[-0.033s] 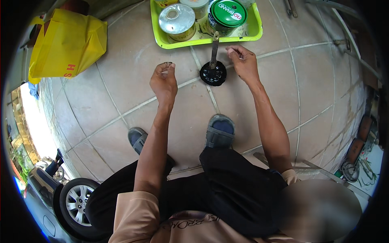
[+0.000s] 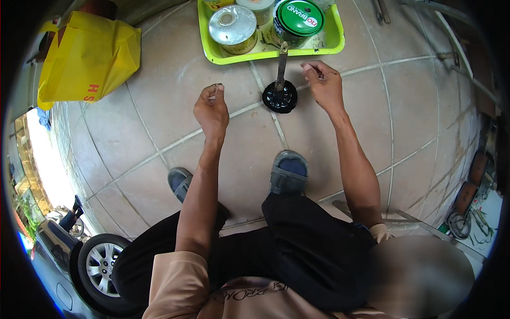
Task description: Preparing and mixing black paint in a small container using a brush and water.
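My left hand (image 2: 212, 110) is held over the tiled floor, fingers curled and thumb pressed to the fingertips. To the right my right hand (image 2: 325, 89) makes a similar pinch, beside a small round black container (image 2: 280, 101) with glossy black contents. Anything thin between the fingertips of either hand is too small to make out. A worn, flat handle (image 2: 281, 66) sticks out of the container toward the tray; its lower end is hidden in the black contents. Neither hand touches the container or the handle.
Beyond my hands a lime-green tray (image 2: 228, 59) holds several tins, among them a silver-lidded tin (image 2: 232, 25) and a green-lidded tin (image 2: 298, 18). A yellow bag (image 2: 93, 58) stands at far left. My sandalled feet (image 2: 288, 173) are near; a car wheel (image 2: 104, 264) is lower left.
My hands have drawn slightly apart: the left a little leftward and nearer to me, the right a little rightward. Both keep their pinch. The container and tray have stayed put.
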Demonstrator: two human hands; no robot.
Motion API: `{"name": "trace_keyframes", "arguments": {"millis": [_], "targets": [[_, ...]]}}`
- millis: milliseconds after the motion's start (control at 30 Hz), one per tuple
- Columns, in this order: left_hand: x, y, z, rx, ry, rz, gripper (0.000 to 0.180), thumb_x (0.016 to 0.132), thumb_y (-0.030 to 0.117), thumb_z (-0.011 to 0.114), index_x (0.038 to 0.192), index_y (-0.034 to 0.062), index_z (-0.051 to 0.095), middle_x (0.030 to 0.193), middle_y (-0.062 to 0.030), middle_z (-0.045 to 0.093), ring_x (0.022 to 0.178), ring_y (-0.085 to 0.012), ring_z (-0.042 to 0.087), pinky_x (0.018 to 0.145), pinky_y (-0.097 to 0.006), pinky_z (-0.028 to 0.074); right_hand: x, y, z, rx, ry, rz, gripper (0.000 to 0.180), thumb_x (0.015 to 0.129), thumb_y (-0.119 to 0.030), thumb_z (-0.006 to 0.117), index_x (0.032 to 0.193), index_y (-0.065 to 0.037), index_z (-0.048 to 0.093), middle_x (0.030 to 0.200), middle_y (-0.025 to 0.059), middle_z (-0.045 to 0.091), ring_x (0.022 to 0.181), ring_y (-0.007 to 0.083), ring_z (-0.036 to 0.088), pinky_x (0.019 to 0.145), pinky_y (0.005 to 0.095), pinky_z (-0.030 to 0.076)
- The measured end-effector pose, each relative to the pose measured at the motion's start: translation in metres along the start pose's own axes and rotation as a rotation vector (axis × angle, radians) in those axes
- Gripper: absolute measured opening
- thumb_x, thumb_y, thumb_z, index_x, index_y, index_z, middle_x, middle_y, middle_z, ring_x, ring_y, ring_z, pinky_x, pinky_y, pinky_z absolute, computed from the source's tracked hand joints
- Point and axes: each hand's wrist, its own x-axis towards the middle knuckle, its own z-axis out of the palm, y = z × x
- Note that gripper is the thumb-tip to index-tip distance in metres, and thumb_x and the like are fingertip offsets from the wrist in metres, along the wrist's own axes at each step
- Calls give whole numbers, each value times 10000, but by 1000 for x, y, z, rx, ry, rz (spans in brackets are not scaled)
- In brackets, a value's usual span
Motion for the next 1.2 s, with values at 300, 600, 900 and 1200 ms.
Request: {"name": "trace_keyframes", "arguments": {"millis": [300, 600, 900, 1200], "targets": [[9, -11, -52, 168, 107, -19, 388, 925, 249, 729, 1189, -21, 638, 1058, -180, 669, 662, -179, 618, 685, -327, 510, 33, -125, -47, -590, 318, -487, 508, 885, -369, 759, 1281, -63, 672, 1290, 173, 663, 1073, 292, 683, 907, 419, 544], [-12, -26, -63, -7, 152, -1, 691, 913, 236, 740, 1495, 4, 449, 1360, -198, 586, 818, -188, 691, 673, -286, 535, 78, -169, -30, -1177, -323, -369, 1125, 674, -460, 869, 1557, -56, 300, 1450, 285, 452, 1279, 493, 507, 1088, 507, 439], [-15, -12, -70, 54, 141, 35, 760, 944, 367, 718, 1541, 31, 391, 1510, -226, 453, 1271, -308, 541, 1024, -426, 455, 79, -165, -46, -1178, -334, -404, 1139, 673, -471, 877, 1558, -43, 303, 1500, 275, 422, 1333, 457, 472, 1132, 502, 402], [116, 122, 1, -4, 20, 292, 1272, 748, 661, 804, 1582, -71, 182, 1618, -307, 242, 1520, -412, 242, 1247, -457, 204, 60, -137, -61, -933, 62, -416, 756, 827, -485, 793, 1445, -118, 558, 1435, 219, 566, 1282, 374, 590, 1067, 472, 489]]}}
